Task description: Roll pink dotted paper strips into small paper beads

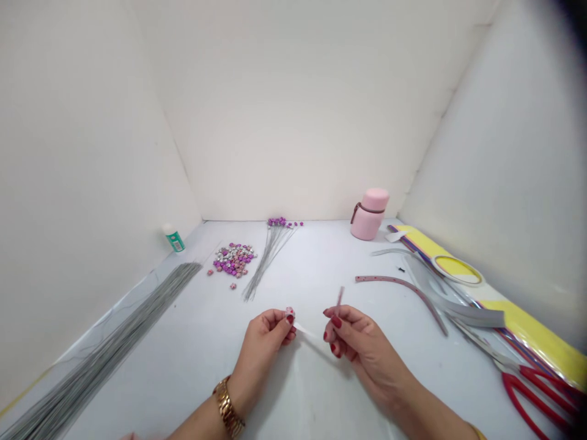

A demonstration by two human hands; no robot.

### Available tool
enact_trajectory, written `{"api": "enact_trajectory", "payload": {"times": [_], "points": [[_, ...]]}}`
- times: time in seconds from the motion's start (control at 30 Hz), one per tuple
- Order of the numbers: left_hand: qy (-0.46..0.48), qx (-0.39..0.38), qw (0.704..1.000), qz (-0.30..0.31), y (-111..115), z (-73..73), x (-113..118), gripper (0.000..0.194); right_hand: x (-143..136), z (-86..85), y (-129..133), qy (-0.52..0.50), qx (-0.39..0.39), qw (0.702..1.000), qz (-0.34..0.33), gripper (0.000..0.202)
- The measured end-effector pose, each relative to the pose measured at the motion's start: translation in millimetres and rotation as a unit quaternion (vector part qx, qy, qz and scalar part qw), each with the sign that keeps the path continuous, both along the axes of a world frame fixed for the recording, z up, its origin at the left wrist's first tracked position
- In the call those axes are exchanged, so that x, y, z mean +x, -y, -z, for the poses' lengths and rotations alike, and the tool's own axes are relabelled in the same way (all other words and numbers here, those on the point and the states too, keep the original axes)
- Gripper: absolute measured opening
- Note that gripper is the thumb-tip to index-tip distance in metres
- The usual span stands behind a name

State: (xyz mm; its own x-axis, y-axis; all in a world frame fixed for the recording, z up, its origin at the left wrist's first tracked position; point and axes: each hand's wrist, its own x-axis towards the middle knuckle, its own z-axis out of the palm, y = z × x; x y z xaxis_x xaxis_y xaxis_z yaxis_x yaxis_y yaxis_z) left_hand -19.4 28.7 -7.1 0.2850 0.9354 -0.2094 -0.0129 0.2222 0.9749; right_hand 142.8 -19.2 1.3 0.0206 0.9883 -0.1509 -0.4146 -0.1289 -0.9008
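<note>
My left hand is closed, with thumb and fingertips pinching a small pink-patterned folded bit of a paper strip. The strip's white underside stretches to the right, slightly blurred. Between the fingers of my right hand is a pinkish length of paper strip, its tip pointing up. Beyond my left hand lies a heap of small folded paper stars in purple, silver and pink. Beside it lie thin wire stems topped with purple stars. A loose pink paper strip curves across the table at right.
A bundle of grey wires runs along the left, with a green-and-white glue stick behind it. A pink flask stands at the back. On the right are red-handled scissors, a tape roll, silver strips and yellow packs.
</note>
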Motion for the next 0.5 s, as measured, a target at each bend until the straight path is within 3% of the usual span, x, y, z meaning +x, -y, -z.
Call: {"api": "enact_trajectory", "payload": {"times": [0.23, 0.5], "points": [[0.013, 0.011, 1.000, 0.025, 5.6, -0.9, 5.6, 0.014, -16.4, 15.0, 4.1, 0.104, -0.059, 0.984, -0.134, 0.030], [0.032, 0.017, 0.999, 0.027, 12.0, -1.1, 10.2, 0.015, -15.9, 17.9, 1.3, 0.114, -0.083, 0.982, -0.128, 0.031]]}}
